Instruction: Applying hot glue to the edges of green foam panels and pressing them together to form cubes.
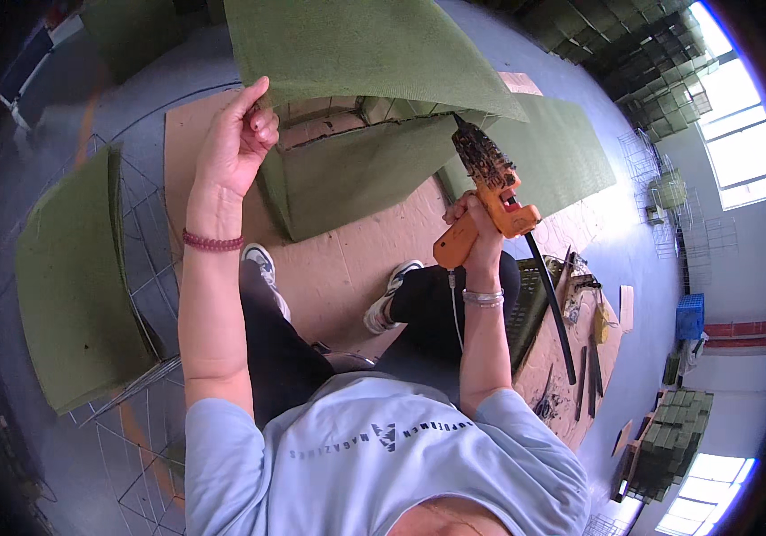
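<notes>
Left fingers (253, 112) pinch green felt flap (356, 45) edge.

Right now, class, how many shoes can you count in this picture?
2. One shoe sits beside the left forearm, and the other shoe lies on the cardboard below the glue gun. None seem hidden.

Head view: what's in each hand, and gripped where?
Left hand pinches the lifted green felt sheet at its lower left edge. Right hand grips the orange glue gun by its handle, nozzle pointing up under the sheet.
</notes>
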Demonstrator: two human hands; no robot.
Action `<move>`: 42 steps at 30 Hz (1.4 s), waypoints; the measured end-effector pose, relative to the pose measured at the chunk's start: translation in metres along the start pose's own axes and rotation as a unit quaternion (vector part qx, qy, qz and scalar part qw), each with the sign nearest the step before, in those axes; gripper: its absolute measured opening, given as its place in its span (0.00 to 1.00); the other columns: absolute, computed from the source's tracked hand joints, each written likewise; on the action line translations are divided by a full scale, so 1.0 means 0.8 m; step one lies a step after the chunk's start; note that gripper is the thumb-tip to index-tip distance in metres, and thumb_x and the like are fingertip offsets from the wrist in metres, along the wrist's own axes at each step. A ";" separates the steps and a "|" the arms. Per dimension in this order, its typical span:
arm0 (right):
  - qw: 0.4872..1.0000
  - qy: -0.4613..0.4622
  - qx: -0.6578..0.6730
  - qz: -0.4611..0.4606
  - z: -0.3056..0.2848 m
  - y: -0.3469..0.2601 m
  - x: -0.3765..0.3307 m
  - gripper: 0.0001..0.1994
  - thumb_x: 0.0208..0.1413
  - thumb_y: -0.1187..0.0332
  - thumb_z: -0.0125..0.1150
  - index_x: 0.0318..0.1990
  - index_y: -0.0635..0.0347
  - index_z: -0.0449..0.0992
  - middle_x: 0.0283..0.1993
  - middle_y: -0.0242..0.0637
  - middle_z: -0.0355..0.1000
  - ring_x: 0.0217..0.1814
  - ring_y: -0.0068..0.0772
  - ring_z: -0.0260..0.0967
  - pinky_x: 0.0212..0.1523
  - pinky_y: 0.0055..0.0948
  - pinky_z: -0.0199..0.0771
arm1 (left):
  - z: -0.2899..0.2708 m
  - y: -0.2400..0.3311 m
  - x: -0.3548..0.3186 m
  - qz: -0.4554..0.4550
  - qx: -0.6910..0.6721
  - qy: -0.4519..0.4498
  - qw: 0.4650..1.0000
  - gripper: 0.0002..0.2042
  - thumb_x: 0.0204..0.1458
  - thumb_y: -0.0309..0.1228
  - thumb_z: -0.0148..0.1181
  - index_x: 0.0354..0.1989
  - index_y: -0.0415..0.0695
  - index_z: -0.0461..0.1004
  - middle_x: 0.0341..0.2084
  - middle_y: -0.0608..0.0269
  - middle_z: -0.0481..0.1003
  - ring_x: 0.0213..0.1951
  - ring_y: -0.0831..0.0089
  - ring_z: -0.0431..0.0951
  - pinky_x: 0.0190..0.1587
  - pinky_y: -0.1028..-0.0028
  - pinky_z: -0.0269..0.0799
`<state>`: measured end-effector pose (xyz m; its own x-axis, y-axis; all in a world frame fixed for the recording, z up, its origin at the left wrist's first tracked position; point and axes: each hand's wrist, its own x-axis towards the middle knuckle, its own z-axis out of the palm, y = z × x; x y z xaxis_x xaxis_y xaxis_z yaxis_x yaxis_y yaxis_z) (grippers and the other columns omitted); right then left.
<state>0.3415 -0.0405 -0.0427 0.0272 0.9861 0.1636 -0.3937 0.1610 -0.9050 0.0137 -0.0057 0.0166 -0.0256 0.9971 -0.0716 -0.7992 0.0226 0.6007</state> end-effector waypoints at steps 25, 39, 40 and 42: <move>0.998 0.041 -0.039 0.007 -0.018 -0.008 0.015 0.06 0.53 0.70 0.52 0.35 0.61 0.65 0.25 0.32 0.61 0.26 0.26 0.61 0.28 0.29 0.66 | -0.009 0.000 -0.002 0.004 -0.011 -0.030 0.999 0.04 0.52 0.30 0.57 0.28 0.45 0.70 0.11 0.73 0.59 0.16 0.81 0.60 0.20 0.81 0.56; 0.996 0.063 -0.065 0.004 -0.026 -0.014 0.022 0.08 0.51 0.67 0.55 0.32 0.61 0.66 0.24 0.33 0.61 0.25 0.27 0.61 0.28 0.29 0.65 | -0.007 -0.003 -0.007 0.000 -0.038 -0.054 0.998 0.03 0.54 0.29 0.55 0.30 0.45 0.70 0.12 0.73 0.59 0.17 0.81 0.60 0.21 0.82 0.57; 0.996 0.061 -0.059 -0.006 -0.035 -0.011 0.025 0.08 0.51 0.67 0.55 0.31 0.61 0.66 0.24 0.33 0.61 0.25 0.28 0.61 0.28 0.29 0.65 | -0.007 -0.003 -0.007 0.004 -0.035 -0.057 0.998 0.04 0.53 0.29 0.55 0.29 0.45 0.70 0.12 0.73 0.59 0.18 0.81 0.60 0.21 0.82 0.57; 0.997 0.058 -0.056 -0.012 -0.043 -0.010 0.030 0.07 0.51 0.67 0.55 0.30 0.61 0.66 0.23 0.33 0.61 0.25 0.29 0.61 0.28 0.29 0.64 | -0.011 -0.004 -0.003 0.008 -0.035 -0.057 0.998 0.04 0.53 0.29 0.56 0.29 0.44 0.70 0.13 0.73 0.59 0.18 0.81 0.60 0.21 0.82 0.57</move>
<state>0.3773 -0.0165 -0.0450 0.1445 0.9788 0.1452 -0.2860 0.1818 -0.9408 0.0112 -0.0089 0.0074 0.0265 0.9992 0.0302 -0.8397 0.0059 0.5429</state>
